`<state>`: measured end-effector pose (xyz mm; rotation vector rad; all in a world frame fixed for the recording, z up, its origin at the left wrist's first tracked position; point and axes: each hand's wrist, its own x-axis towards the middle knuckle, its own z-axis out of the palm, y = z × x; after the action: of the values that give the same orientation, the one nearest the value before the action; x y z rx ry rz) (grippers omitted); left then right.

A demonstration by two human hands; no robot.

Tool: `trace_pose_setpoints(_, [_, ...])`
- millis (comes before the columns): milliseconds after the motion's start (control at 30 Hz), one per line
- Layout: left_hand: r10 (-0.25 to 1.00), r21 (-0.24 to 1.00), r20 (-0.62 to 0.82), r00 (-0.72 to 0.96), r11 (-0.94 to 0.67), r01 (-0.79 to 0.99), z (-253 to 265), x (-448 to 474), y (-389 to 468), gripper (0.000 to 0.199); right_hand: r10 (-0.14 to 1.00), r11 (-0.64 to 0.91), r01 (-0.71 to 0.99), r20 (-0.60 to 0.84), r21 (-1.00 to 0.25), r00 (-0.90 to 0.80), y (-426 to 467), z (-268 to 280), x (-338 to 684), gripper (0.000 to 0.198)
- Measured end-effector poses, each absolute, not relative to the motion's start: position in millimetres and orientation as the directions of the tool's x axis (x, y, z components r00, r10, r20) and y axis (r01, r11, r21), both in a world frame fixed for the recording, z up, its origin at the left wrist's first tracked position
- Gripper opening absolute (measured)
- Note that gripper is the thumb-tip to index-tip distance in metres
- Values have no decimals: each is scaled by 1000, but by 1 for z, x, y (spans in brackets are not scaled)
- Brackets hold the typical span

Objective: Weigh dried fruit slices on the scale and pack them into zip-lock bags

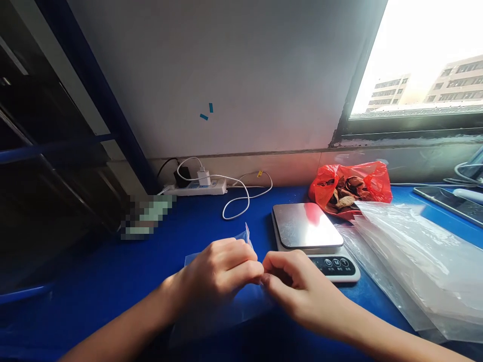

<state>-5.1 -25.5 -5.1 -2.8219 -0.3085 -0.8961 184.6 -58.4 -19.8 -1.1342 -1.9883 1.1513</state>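
A clear plastic zip bag (pixel 241 306) hangs below my two hands, its top edge pinched between them. My left hand (pixel 226 269) is closed over the bag's edge, and a reddish strip shows at the corner above the knuckles. My right hand (pixel 298 284) pinches the same edge between thumb and forefinger, its fingertips meeting those of the left. Just beyond the right hand stands a kitchen scale (pixel 307 226) with a bare metal plate. Part of its button panel is hidden behind that hand.
Behind the scale, a red plastic bag (pixel 377 176) holds brown dried pieces (pixel 345 201). Clear bags (pixel 422 261) lie stacked at the right, near a phone (pixel 449 203). A power strip (pixel 211 188) with a white cable (pixel 247 201) sits against the wall on the blue table (pixel 113 281).
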Motion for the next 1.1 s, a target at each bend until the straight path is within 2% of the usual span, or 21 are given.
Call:
trace_pose_setpoints(233, [210, -109, 423, 881, -954, 280, -5, -4, -35, 21, 882, 442, 592, 205, -674, -425, -61, -34, 180, 23])
trace_pose_setpoints(333, [282, -75, 380, 881, -940, 334, -4, -8, -36, 18, 895, 436, 633, 234, -639, -381, -59, -36, 179, 23])
trace_pose_setpoints(433, [350, -61, 350, 869, -917, 394, -3, -12, -35, 10, 875, 474, 618, 256, -627, -412, -59, -36, 180, 21])
trace_pose_setpoints(567, [368, -127, 364, 856, -891, 436, -3, -14, -35, 6, 858, 504, 609, 276, -613, -432, -60, -37, 181, 20])
trace_pose_setpoints(700, [352, -209, 476, 806, -845, 493, -2, -16, -33, 11, 829, 557, 576, 367, -598, -422, -61, -39, 181, 15])
trace_pose_setpoints(767, [362, -175, 498, 788, -848, 500, -1, -16, -31, 10, 777, 629, 528, 467, -570, -421, -62, -39, 180, 11])
trace_pose_setpoints(867, [384, -48, 507, 772, -882, 470, 0, -16, -29, 9, 707, 704, 484, 582, -520, -403, -62, -39, 180, 10])
trace_pose_setpoints(967, [379, 41, 506, 775, -908, 417, 3, -15, -29, 10, 763, 646, 458, 533, -611, -365, -60, -36, 180, 19])
trace_pose_setpoints(1100, [437, 206, 371, 819, -899, 387, 7, -18, -32, 5, 847, 522, 405, 401, -750, -349, -57, -31, 182, 25])
